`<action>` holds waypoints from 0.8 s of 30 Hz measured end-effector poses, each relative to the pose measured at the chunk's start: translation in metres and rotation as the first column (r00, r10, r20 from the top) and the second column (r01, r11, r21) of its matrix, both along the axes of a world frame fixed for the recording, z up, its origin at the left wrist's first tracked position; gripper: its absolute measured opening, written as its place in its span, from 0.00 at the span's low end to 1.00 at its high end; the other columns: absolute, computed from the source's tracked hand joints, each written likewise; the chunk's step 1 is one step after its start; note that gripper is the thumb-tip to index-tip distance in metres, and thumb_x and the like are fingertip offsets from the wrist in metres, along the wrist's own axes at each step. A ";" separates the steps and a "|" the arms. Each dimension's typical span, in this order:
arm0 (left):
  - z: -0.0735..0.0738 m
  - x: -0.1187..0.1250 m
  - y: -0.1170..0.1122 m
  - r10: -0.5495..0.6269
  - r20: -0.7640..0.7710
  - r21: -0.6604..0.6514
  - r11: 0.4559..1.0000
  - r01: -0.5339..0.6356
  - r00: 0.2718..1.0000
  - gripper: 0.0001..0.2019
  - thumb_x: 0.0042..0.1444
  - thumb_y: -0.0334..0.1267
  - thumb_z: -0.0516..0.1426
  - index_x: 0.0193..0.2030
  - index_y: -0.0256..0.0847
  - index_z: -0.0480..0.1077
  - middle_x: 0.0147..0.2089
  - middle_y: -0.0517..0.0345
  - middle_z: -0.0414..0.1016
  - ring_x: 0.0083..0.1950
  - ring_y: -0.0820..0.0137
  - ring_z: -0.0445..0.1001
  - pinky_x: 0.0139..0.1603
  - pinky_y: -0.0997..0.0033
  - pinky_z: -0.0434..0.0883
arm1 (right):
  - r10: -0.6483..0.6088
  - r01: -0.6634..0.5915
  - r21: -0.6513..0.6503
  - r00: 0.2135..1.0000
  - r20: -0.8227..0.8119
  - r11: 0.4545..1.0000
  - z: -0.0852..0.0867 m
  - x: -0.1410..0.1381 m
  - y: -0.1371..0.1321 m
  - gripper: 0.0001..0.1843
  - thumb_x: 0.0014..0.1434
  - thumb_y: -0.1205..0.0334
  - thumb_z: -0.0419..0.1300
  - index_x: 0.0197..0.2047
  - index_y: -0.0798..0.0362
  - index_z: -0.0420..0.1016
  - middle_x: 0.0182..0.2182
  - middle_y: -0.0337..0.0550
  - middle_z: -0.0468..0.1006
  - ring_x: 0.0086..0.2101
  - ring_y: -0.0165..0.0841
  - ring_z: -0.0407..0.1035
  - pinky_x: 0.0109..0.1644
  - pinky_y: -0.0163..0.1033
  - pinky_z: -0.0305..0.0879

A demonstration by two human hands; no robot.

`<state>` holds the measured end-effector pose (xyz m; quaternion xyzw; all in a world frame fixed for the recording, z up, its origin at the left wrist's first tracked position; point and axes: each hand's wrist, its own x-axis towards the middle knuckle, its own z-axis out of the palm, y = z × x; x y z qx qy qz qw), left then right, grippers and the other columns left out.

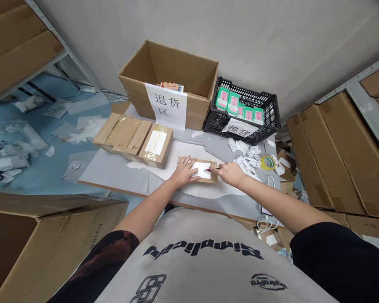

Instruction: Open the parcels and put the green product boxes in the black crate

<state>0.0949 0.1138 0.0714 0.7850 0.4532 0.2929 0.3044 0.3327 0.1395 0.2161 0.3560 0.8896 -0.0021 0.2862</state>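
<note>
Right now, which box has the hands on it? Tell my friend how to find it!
On the grey table, find the big open cardboard box with a paper sign. Below it lie taped boxes. Right of those, a small parcel with a white label sits under the left hand and right hand.

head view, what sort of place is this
Probably a small warehouse packing room for returns and exchanges: the cardboard box bears a paper sign reading "returns area", the black plastic crate is labelled "exchange", and metal shelving holds large cartons.
</note>
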 end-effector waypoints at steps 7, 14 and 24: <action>0.003 0.002 0.003 -0.018 -0.024 -0.017 1.000 0.018 1.000 0.17 0.54 0.52 0.63 0.50 0.57 0.77 0.71 0.59 0.59 0.76 0.46 0.40 0.73 0.38 0.37 | 0.014 -0.014 -0.004 0.999 0.031 1.000 0.005 0.027 0.003 0.29 0.67 0.68 0.46 0.69 0.42 0.58 0.40 0.53 0.81 0.36 0.40 0.77 0.36 0.39 0.59; -0.005 0.005 0.006 -0.034 -0.086 0.021 0.999 0.036 0.996 0.19 0.55 0.52 0.62 0.53 0.57 0.76 0.73 0.60 0.55 0.76 0.44 0.37 0.73 0.39 0.34 | -0.015 0.015 0.004 0.999 0.039 1.000 0.004 0.048 0.001 0.30 0.67 0.69 0.45 0.70 0.42 0.56 0.39 0.51 0.81 0.36 0.39 0.76 0.35 0.37 0.56; 0.004 0.008 0.005 -0.027 -0.110 0.009 1.000 0.028 0.994 0.17 0.53 0.48 0.64 0.50 0.56 0.77 0.71 0.57 0.58 0.75 0.42 0.39 0.73 0.37 0.33 | -0.214 0.215 0.027 0.977 -0.006 0.976 -0.002 0.103 -0.001 0.25 0.67 0.66 0.48 0.65 0.40 0.66 0.38 0.51 0.81 0.37 0.41 0.76 0.37 0.39 0.59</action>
